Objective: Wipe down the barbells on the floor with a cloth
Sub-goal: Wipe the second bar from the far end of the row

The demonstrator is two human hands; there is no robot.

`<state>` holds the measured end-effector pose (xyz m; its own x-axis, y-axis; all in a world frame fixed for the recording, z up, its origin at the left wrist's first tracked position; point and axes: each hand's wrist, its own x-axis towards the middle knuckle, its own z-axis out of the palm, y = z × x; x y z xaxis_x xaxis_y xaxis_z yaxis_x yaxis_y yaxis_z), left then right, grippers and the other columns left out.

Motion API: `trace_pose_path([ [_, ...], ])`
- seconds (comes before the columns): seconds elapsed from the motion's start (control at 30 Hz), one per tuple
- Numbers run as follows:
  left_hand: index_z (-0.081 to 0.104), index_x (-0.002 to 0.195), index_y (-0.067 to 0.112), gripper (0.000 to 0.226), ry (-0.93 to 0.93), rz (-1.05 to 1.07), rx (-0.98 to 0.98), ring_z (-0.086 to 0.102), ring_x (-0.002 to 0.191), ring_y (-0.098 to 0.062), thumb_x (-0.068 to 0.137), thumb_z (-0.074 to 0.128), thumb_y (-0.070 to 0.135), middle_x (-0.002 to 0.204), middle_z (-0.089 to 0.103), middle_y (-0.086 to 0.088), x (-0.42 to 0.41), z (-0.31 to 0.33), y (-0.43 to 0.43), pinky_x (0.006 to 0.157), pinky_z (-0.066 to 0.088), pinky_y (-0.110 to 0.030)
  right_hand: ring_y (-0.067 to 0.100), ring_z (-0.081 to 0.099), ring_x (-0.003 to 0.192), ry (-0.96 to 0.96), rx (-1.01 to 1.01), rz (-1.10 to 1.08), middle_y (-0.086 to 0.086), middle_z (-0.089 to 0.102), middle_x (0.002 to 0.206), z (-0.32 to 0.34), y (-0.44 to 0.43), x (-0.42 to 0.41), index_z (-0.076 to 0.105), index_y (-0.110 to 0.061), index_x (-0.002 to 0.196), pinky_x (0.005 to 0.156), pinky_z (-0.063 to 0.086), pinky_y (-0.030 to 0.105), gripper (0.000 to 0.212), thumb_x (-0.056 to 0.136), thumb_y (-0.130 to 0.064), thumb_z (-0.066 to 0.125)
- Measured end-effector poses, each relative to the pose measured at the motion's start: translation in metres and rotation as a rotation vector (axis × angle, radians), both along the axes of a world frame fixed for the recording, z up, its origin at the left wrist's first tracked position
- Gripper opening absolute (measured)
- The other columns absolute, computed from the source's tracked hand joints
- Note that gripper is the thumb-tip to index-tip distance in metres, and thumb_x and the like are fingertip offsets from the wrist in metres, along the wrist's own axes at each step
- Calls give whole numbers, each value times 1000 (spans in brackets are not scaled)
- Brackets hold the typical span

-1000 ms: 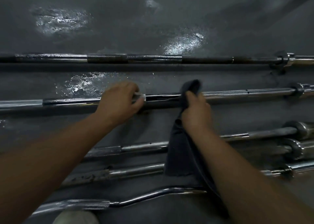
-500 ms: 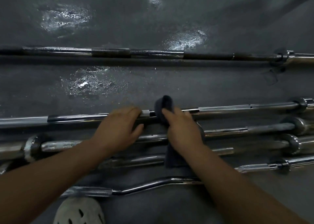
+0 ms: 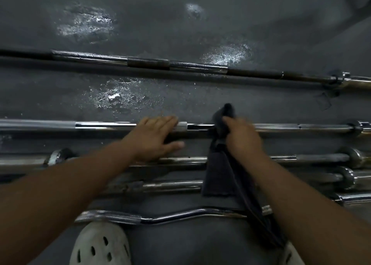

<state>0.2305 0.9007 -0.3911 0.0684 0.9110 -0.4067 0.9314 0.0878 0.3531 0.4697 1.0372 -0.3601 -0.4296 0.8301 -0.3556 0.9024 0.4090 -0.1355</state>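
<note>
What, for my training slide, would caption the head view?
Left hand rests on a barbell while right hand grips a dark cloth against it.

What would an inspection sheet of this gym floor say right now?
Surface: dark floor with shiny wet-looking patches.
Job's things: second barbell under both hands; far barbell apart; curl bar and more bars nearest; dark cloth draped over the second barbell.
Clutter: white clog at bottom edge.
Grippers: left hand rests flat on the barbell; right hand grips the cloth against it.
Cables: nothing seen.
Surroundings: nothing seen beyond the floor.
</note>
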Motion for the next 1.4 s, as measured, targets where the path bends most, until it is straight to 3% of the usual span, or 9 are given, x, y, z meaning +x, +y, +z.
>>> trace_pose_path([
  [0.1,19,156,19,100,42,42,100,20,148,-25,80,7,82,164,18,-6,-10,0,15,119,13,-44,45,47,120,-11,59,-261,17,41,145,2,11,6,45,-21,145,100,43,45,59,88,-9,56],
  [0.33,27,153,19,96,185,66,192,41,134,-28,83,14,83,152,42,-6,-15,-18,37,111,25,-44,39,47,123,114,-34,126,10,40,148,-12,2,-71,39,-31,148,100,46,44,67,87,-7,50],
  [0.5,39,146,15,85,177,120,247,44,132,-33,84,28,73,146,45,-11,-38,-14,73,110,31,-45,46,47,117,25,134,-294,18,39,145,-14,49,-34,41,-25,146,98,43,46,63,87,-4,49],
  [0.63,40,144,13,84,233,112,343,46,123,-34,81,41,68,137,48,-13,-27,-27,74,108,31,-47,38,49,111,146,64,98,10,38,145,-20,14,-95,40,-30,144,90,45,41,57,91,-8,48],
  [0.73,31,151,21,87,229,87,315,44,127,-31,81,48,70,143,46,-7,-41,-27,85,107,28,-44,38,48,112,147,93,206,8,38,146,-20,29,-89,40,-31,145,87,47,42,61,90,-7,49],
  [0.9,36,147,23,80,177,121,186,45,128,-30,80,64,56,140,48,-8,-46,-16,103,107,30,-42,47,49,113,56,164,-253,17,39,142,-19,76,-35,44,-23,142,96,44,47,62,84,-1,49],
  [1.1,54,118,17,51,102,200,82,57,112,-34,79,63,47,121,62,-13,-38,4,104,93,43,-37,39,49,117,128,5,191,13,41,141,-9,36,-84,41,-29,145,94,46,43,64,86,-6,51],
  [1.27,56,111,17,39,51,280,206,55,103,-33,79,66,37,110,59,-8,-16,10,66,86,44,-40,45,51,117,-44,88,-242,21,47,133,0,66,-4,45,-21,142,95,46,49,58,86,-6,52],
  [1.4,53,123,15,55,59,206,133,54,108,-33,80,62,49,118,56,-10,10,5,58,91,43,-41,39,49,117,108,-52,-42,13,46,136,-5,-11,-53,45,-28,142,94,46,44,58,88,-7,51],
])
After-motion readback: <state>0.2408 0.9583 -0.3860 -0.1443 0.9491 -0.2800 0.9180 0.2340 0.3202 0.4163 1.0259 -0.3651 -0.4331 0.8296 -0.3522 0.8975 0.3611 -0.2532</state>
